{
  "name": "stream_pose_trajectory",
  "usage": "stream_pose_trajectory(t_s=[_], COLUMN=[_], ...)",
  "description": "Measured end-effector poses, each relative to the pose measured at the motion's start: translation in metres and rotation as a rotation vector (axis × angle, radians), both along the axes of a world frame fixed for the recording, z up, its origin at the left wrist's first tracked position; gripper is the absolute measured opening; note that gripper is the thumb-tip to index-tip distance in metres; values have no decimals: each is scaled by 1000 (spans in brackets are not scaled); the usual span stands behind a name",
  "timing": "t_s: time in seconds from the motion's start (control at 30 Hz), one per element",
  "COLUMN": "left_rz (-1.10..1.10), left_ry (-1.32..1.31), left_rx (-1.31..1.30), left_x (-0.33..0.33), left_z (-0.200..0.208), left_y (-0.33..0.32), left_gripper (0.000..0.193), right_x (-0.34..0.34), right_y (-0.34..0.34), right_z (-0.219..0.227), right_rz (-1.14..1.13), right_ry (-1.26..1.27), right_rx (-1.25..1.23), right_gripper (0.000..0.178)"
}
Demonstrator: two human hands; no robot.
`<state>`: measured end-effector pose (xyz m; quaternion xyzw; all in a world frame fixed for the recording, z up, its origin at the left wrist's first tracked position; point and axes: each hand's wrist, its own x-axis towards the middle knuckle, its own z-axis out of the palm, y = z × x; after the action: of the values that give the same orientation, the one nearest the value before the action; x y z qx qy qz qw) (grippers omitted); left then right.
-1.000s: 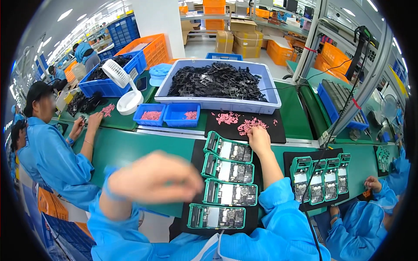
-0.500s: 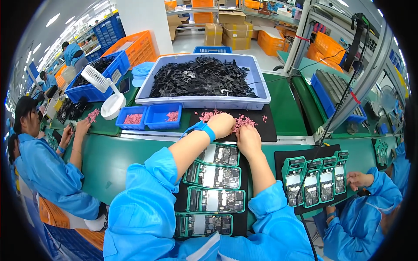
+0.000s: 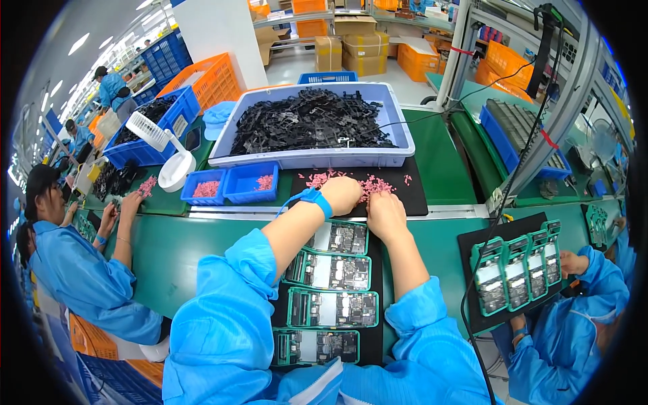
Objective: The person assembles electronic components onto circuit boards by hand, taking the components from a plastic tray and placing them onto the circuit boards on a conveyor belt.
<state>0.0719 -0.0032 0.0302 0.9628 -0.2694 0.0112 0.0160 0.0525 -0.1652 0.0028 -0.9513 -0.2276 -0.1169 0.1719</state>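
So we've got both hands up at the little pile of pink parts (image 3: 351,182) on the black mat (image 3: 417,196) at the far edge of the bench (image 3: 189,250). Our left hand (image 3: 342,194), the one with the blue wrist strap (image 3: 314,200), is curled over the pile; can't tell if that grip is actually pinching a piece or just resting. The right hand (image 3: 385,214) lies flat at the pile's near edge, fingers loosely together, and again we can't see anything between them.

Progress-wise: four green-framed boards (image 3: 331,277) sit in a column between our forearms, and as far as we can judge none has a pink part on it yet, though it's small and hard to be sure. So our guess is early days, picking first, fitting still to come.

Packaging around us: big grey-blue tub (image 3: 310,156) of black plastic frames right behind the mat, two small blue trays (image 3: 233,183) of pink bits to its left, brown cartons (image 3: 364,50) stacked on the floor beyond, orange crates (image 3: 209,81) and blue crates (image 3: 165,57) off left. Red tape tags (image 3: 548,138) on the slanted rail at right.
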Motion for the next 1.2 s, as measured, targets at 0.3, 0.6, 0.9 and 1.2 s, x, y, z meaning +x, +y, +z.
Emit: stream_pose_trajectory(t_s=[0.3, 0.6, 0.9, 1.2], left_rz=[-7, -107, -206, -195], left_ry=[115, -80, -244, -299], left_rx=[-209, -204, 42, 96], left_x=[-31, -61, -70, -84], left_z=[14, 4, 13, 14], left_y=[5, 2, -4, -8], left_gripper=[9, 9, 7, 7], right_x=[1, 3, 1, 3], right_y=[1, -2, -3, 2], right_z=[-8, -10, -2, -4], right_rz=[18, 24, 40, 15], right_ry=[-144, -74, 17, 8], right_rx=[111, 147, 164, 92], right_gripper=[10, 7, 6, 10])
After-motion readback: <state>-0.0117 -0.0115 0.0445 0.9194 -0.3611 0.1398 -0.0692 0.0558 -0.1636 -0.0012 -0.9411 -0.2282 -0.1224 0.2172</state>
